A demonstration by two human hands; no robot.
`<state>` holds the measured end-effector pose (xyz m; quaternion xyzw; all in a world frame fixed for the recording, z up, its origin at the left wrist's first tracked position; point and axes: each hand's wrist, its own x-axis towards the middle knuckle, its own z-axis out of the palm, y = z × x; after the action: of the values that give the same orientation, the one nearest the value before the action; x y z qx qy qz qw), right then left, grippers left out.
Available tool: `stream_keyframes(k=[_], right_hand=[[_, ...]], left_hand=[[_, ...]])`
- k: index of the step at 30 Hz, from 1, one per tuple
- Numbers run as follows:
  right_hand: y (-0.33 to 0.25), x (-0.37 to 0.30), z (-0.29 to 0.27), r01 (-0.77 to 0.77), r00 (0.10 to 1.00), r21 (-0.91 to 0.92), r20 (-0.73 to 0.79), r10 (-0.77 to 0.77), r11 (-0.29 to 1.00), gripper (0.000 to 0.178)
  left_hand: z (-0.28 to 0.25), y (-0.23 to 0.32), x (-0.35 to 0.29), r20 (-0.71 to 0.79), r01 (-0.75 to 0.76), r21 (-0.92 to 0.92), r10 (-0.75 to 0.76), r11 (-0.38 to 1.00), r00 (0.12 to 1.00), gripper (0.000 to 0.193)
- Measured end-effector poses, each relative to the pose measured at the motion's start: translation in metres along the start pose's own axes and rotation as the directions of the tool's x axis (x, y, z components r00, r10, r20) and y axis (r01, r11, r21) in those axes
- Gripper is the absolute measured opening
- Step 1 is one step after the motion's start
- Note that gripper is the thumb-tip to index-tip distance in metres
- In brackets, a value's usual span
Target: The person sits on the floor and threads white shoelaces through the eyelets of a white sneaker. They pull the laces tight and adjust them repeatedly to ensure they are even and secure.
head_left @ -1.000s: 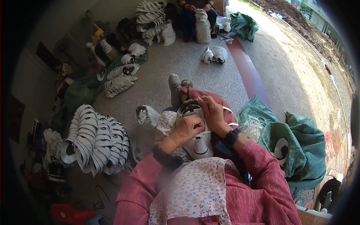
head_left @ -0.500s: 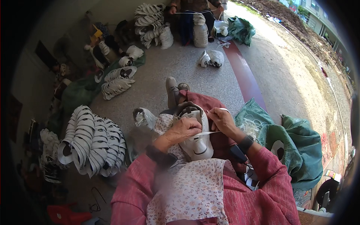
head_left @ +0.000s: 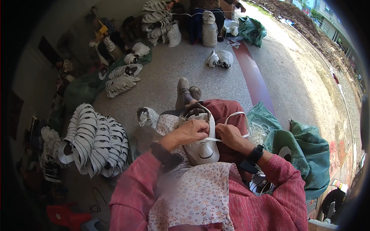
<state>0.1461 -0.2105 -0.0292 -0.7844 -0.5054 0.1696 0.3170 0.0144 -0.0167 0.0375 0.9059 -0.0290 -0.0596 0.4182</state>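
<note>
A white shoe upper [head_left: 200, 153] rests across my lap on the flowered apron [head_left: 200, 196], its collar opening away from me and its toe toward me. My left hand [head_left: 187, 133] lies closed over the upper's lacing area, fingertips pinching near the eyelets. From there a white shoelace [head_left: 212, 139] crosses to the right. My right hand [head_left: 230, 136] pinches that lace just beside the upper. A loop of lace arches above the right hand. What lies under the left fingers is partly hidden.
Stacks of nested white uppers [head_left: 90, 140] stand at my left. Green sacks [head_left: 308, 154] and a bunch of white laces [head_left: 259, 132] lie at right. Two uppers [head_left: 225, 59] sit farther ahead on the floor. Another person's hand [head_left: 241, 7] shows at the top.
My right hand has moved slightly down, and the lace now forms a wide loop beside it. My feet and knees shifted right. The co-worker's arms have spread apart with a lace.
</note>
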Motion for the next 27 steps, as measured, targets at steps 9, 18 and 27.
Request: stream_keyframes(k=[9, 18, 27], right_hand=[[-0.018, -0.018, -0.04, 0.095, 0.995, 0.271, -0.046, -0.086, 0.958, 0.013], [-0.027, -0.027, -0.028, -0.055, 0.996, 0.48, 0.091, 0.013, 0.875, 0.015], [-0.039, -0.019, -0.027, 0.103, 0.995, -0.007, 0.001, -0.103, 0.995, 0.012]], left_hand=[[0.01, -0.008, 0.004, -0.066, -0.101, 0.026, 0.102, 0.995, 0.993, 0.015], [0.015, -0.003, 0.002, -0.153, -0.172, 0.059, 0.179, 0.983, 0.972, 0.014], [0.019, -0.007, 0.006, -0.127, -0.158, 0.107, 0.171, 0.982, 0.977, 0.014]])
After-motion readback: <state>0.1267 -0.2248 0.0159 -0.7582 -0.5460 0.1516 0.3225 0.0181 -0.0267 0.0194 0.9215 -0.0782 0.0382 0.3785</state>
